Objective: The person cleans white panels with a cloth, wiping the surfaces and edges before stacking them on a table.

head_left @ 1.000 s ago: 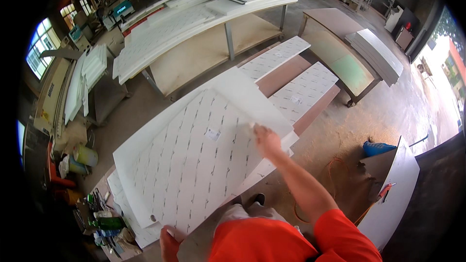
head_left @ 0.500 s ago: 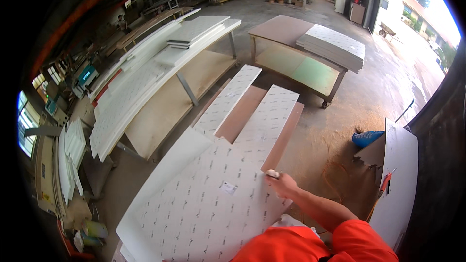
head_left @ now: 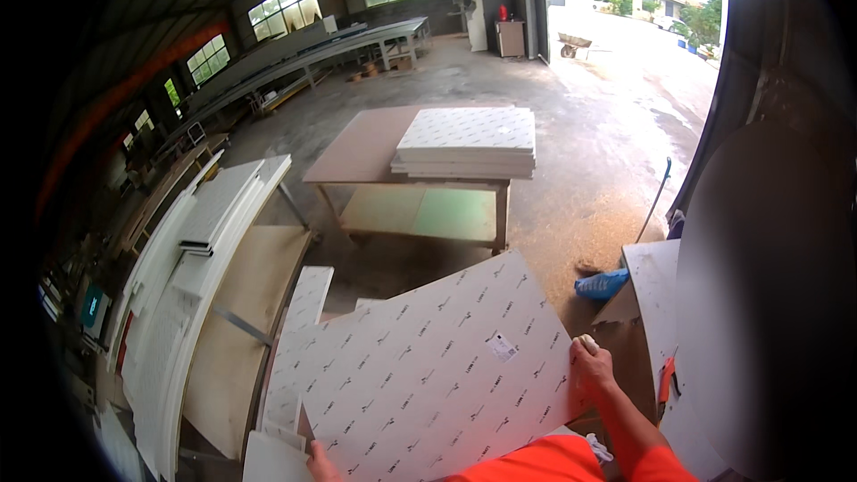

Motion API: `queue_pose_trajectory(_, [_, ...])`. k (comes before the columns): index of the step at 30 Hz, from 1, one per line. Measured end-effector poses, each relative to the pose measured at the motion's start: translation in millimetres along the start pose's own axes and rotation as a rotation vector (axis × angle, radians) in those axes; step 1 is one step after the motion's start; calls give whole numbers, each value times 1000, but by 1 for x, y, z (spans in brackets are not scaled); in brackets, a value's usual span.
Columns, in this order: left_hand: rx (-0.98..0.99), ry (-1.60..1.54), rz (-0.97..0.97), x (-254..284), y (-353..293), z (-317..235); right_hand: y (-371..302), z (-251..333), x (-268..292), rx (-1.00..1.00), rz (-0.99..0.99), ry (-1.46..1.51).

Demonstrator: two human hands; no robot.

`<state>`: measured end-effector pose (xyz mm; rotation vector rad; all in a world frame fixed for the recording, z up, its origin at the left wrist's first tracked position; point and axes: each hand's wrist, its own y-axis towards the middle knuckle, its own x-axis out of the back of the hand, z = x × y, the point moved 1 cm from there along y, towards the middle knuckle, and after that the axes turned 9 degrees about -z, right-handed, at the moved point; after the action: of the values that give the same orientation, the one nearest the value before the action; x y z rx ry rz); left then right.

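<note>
A large white panel [head_left: 428,375], covered in film with small printed marks and bearing a small sticker [head_left: 502,347], is held up tilted in front of me. My right hand [head_left: 591,368] is closed round its right edge, with something pale on the thumb or a finger. At the lower left, my left hand [head_left: 321,464] grips the near left edge; only part of it shows. Beneath and to the left of the held panel lie narrower white boards [head_left: 308,299] in the same film. What they rest on is mostly hidden.
Ahead stands a wheeled table [head_left: 357,147] with a stack of white panels [head_left: 469,138]. A long bench [head_left: 237,303] of white boards runs along the left. On the right, an orange-handled tool [head_left: 666,379] lies on a white board [head_left: 656,281], near a blue bag [head_left: 601,284].
The large panel has been lifted off the boards and turned rightward, my right hand on its edge throughout. My left hand has come into sight. My view has swung right and up.
</note>
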<state>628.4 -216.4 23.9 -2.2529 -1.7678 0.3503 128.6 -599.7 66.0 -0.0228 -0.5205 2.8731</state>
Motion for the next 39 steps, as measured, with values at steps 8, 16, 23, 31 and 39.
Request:
queue_pose_trajectory(8, [28,56,104,-304,33,-45,178,85,34,70,-105,160])
queue_pose_trajectory(16, [-23,88,215,-527,222,-23,358,111,-77,37,-220,70])
queue_pose_trajectory(23, [-209,469,309,-814,404,-103,583,154,-232,67,-323,238])
queue_pose_trajectory(31, [-673,994,232,-1082,533,-210,718,316,-396,76,-347,-142])
queue_pose_trajectory(39, [-681,1266,145,-1123,515,-186,784,262,-418,235,-510,-719])
